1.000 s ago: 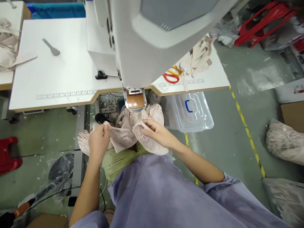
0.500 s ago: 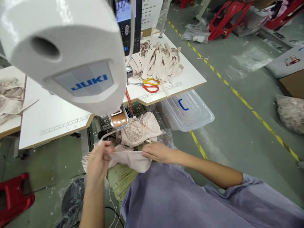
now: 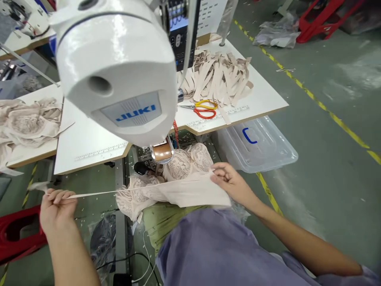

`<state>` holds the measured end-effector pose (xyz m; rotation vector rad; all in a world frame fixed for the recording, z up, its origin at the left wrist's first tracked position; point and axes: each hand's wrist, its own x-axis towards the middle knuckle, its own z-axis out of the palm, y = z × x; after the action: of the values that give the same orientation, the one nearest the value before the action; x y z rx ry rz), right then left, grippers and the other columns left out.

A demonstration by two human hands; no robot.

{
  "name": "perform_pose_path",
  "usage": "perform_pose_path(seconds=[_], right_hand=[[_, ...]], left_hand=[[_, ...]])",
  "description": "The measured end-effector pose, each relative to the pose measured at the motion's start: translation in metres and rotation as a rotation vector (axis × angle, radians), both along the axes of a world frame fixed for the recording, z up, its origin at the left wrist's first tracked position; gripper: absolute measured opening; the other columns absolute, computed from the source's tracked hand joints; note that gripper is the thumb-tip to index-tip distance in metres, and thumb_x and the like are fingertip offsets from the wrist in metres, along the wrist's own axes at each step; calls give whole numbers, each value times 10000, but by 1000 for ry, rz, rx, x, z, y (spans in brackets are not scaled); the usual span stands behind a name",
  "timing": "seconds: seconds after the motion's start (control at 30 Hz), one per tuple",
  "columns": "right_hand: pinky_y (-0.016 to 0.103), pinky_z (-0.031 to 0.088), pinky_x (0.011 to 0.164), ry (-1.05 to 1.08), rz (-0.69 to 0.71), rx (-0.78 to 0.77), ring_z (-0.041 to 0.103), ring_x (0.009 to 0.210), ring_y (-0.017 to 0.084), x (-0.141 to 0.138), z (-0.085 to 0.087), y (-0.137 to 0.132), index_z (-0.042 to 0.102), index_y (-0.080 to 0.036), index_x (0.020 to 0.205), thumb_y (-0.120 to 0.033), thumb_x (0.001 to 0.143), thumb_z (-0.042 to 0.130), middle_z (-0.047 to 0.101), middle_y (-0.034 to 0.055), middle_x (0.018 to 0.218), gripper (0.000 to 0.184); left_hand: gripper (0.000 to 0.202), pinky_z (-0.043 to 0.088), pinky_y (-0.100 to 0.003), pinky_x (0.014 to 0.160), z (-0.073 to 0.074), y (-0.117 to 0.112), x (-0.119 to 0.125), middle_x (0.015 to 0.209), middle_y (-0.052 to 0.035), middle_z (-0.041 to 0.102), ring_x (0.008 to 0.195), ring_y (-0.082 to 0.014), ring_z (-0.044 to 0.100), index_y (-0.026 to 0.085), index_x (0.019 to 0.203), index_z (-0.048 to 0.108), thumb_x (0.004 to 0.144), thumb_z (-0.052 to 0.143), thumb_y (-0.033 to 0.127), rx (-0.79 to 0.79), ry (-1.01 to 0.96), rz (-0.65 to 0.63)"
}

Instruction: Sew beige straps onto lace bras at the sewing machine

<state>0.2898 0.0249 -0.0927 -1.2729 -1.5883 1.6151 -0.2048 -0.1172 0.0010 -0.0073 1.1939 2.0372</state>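
Observation:
My left hand (image 3: 56, 208) is closed on the end of a thin beige strap (image 3: 98, 194), pulled out taut to the left. My right hand (image 3: 230, 182) pinches the edge of a beige lace garment piece (image 3: 190, 192) from which the strap runs. The piece lies over my lap, just below the head of a white JUKI sewing machine (image 3: 119, 75). More lace cups (image 3: 187, 161) hang under the machine's brown-taped presser area (image 3: 162, 153).
The white table (image 3: 256, 101) holds a pile of beige straps (image 3: 214, 75) and orange-and-yellow scissors (image 3: 202, 109). A clear plastic bin (image 3: 256, 143) sits on the floor to the right. Lace pieces (image 3: 26, 123) lie on the left table. A red stool (image 3: 18, 234) stands at the lower left.
My left hand has swung out to the left, drawing the strap taut. My right hand rose a little and holds the garment edge. The view turned up and to the left.

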Motion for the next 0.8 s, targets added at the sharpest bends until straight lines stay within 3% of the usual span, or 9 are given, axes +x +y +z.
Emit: perform_pose_path(seconds=[0.1, 0.2, 0.27, 0.33, 0.4, 0.47, 0.53, 0.63, 0.8], right_hand=[[232, 457, 571, 103, -287, 3, 575, 636, 134, -5, -13, -12, 471, -250, 1059, -518, 828, 693, 624, -22, 771, 418], [224, 407, 522, -9, -326, 119, 509, 581, 121, -10, -18, -15, 519, -236, 946, -497, 836, 687, 565, -24, 725, 329], [245, 404, 521, -114, -168, 147, 514, 588, 135, -18, -15, -13, 584, -228, 930, -494, 867, 644, 585, 0, 738, 280], [277, 435, 553, -175, 86, 133, 561, 630, 161, -31, -7, -11, 642, -224, 933, -495, 895, 596, 646, 35, 794, 277], [302, 464, 592, -177, 327, 114, 594, 673, 178, -46, 6, -9, 678, -226, 947, -485, 925, 548, 686, 50, 843, 291], [305, 474, 619, -149, 472, 107, 599, 692, 176, -62, 18, -7, 693, -229, 979, -461, 950, 513, 698, 46, 861, 296], [297, 478, 658, -113, 519, 107, 608, 740, 171, -76, 27, -4, 700, -225, 1012, -447, 954, 518, 704, 47, 903, 293], [279, 473, 696, -5, 505, 71, 618, 799, 166, -89, 36, 1, 702, -203, 1053, -484, 922, 579, 709, 56, 984, 334], [248, 450, 647, 100, 553, 13, 603, 717, 142, -95, 44, 13, 715, -192, 1031, -531, 892, 619, 706, 28, 878, 379]], left_hand=[[490, 371, -162, 410, -5, -3, -2, 437, 110, 479, 328, -20, 370, 197, 745, 459, 1074, 108, 285, -34, 39, 40], [389, 315, -167, 404, -10, 5, 20, 438, 109, 409, 339, -25, 315, 186, 732, 463, 1061, 320, 337, -52, 109, 25], [322, 349, -174, 456, -16, 14, 47, 483, 108, 391, 391, -31, 338, 187, 731, 484, 988, 524, 377, -79, 139, -67], [312, 359, -185, 489, -22, 24, 81, 503, 107, 358, 423, -35, 338, 185, 686, 485, 858, 712, 311, -122, 148, -216], [354, 342, -209, 481, -27, 32, 120, 480, 107, 312, 425, -48, 312, 184, 625, 495, 758, 798, 309, -171, 150, -392], [384, 286, -215, 460, -28, 36, 156, 459, 109, 280, 418, -48, 262, 177, 591, 525, 711, 823, 387, -203, 161, -546], [368, 248, -214, 459, -28, 38, 184, 451, 93, 325, 425, -50, 264, 161, 600, 590, 695, 824, 429, -237, 193, -666], [255, 280, -219, 495, -23, 41, 211, 536, 29, 518, 497, -76, 387, 146, 679, 686, 722, 810, 365, -316, 305, -774], [208, 332, -238, 535, -16, 52, 228, 619, 11, 576, 572, -119, 445, 177, 722, 691, 806, 686, 367, -543, 819, -919]])
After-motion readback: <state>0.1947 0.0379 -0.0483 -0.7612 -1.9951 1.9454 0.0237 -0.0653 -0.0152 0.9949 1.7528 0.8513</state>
